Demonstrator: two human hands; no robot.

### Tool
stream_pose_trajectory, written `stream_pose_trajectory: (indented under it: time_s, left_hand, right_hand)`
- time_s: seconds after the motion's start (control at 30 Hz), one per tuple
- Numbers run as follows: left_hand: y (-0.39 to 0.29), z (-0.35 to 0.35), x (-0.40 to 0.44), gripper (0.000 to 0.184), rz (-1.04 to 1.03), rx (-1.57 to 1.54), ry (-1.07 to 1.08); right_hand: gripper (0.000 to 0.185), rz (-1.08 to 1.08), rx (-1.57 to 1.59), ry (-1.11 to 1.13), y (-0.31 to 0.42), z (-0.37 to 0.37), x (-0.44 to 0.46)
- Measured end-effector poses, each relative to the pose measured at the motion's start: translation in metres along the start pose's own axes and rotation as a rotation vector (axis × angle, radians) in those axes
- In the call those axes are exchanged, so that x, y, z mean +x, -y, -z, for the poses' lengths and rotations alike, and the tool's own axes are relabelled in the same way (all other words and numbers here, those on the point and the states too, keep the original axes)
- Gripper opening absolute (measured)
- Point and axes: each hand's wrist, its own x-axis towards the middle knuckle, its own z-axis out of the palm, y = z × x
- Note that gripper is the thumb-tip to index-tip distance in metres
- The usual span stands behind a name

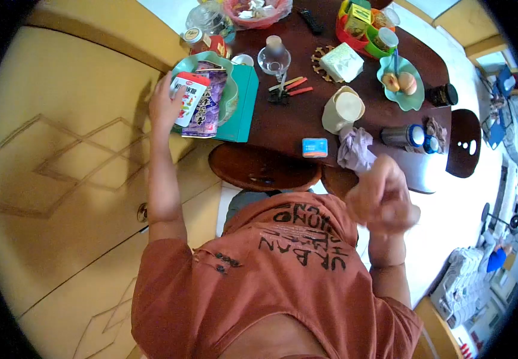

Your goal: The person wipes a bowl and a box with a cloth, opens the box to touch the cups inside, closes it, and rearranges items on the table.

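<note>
My left hand (166, 105) is closed on the edge of a red-and-white packet (191, 96) with small pictures on it. The packet stands in a pale green scalloped dish (230, 99), leaning against a purple snack bag (211, 110) with printed characters. Beneath the dish lies a flat teal box (247, 113). In front of my chest, over the table's near edge, my right hand (383, 194) is raised and smeared by motion. Its fingers look bent, but whether anything is between them cannot be made out. A crumpled tissue (356, 149) lies just beyond it.
On the dark wooden table (295, 116) stand a cream pitcher (341, 110), a blue box (314, 147), a steel thermos (403, 136), a glass (274, 58), a tissue pack (341, 63) and a fruit dish (401, 84). A chair (265, 167) sits against the near edge; a cabinet (73, 137) is at left.
</note>
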Motion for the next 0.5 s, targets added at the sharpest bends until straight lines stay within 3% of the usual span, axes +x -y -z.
stream_pose_trajectory:
  time_s: [0.07, 0.1, 0.17, 0.23, 0.3, 0.4, 0.47, 0.5]
  left_hand:
    - [0.013, -0.036, -0.006, 0.071, -0.086, -0.098, 0.148]
    - [0.018, -0.051, -0.009, 0.073, -0.117, 0.096, 0.227]
    - [0.010, -0.058, -0.022, 0.073, -0.096, 0.176, 0.228]
    - [0.005, -0.061, -0.025, 0.072, -0.062, 0.193, 0.219]
    - [0.004, -0.062, -0.022, 0.071, -0.062, 0.227, 0.235]
    - [-0.005, -0.060, -0.025, 0.070, -0.057, 0.231, 0.175]
    - [0.000, -0.066, -0.025, 0.069, -0.107, 0.216, 0.113]
    - [0.001, -0.065, -0.025, 0.069, -0.144, 0.158, 0.012]
  right_hand:
    - [0.022, 0.064, -0.114, -0.058, -0.003, 0.033, 0.012]
    - [0.020, 0.070, -0.150, -0.123, -0.005, 0.051, 0.015]
    - [0.018, 0.079, -0.188, -0.199, -0.008, 0.094, 0.017]
    - [0.018, 0.030, -0.420, -0.437, -0.015, 0.142, 0.017]
    - [0.021, -0.028, -0.843, -0.623, -0.028, 0.192, 0.015]
    - [0.037, -0.105, -1.516, -0.615, -0.058, 0.287, -0.001]
    - [0.053, 0.190, -1.954, -0.694, -0.083, 0.308, -0.006]
    - [0.070, 0.144, -1.959, -0.681, -0.084, 0.311, -0.007]
